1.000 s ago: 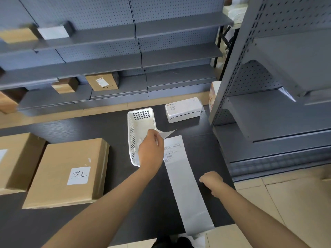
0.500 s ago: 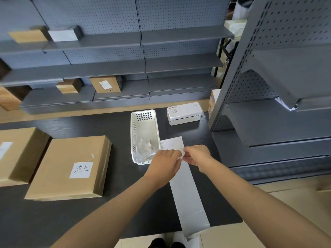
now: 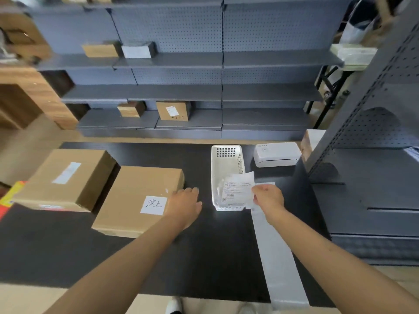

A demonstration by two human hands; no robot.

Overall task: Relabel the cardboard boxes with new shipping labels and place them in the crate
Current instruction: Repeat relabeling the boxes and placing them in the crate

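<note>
Fingers of the right hand (image 3: 268,197) pinch a label (image 3: 238,189) over the basket (image 3: 226,159), at one o'clock on the worktop (image 3: 204,245). Left hand (image 3: 184,206), fingers relaxed, rests on a box (image 3: 133,196) at ten o'clock.

You had two cardboard boxes (image 3: 138,196) (image 3: 68,177) on the tabletop (image 3: 204,257), one white basket (image 3: 226,159), one printer (image 3: 276,154), and four boxes (image 3: 173,111) (image 3: 130,109) (image 3: 99,49) (image 3: 138,51) on the shelves.
</note>
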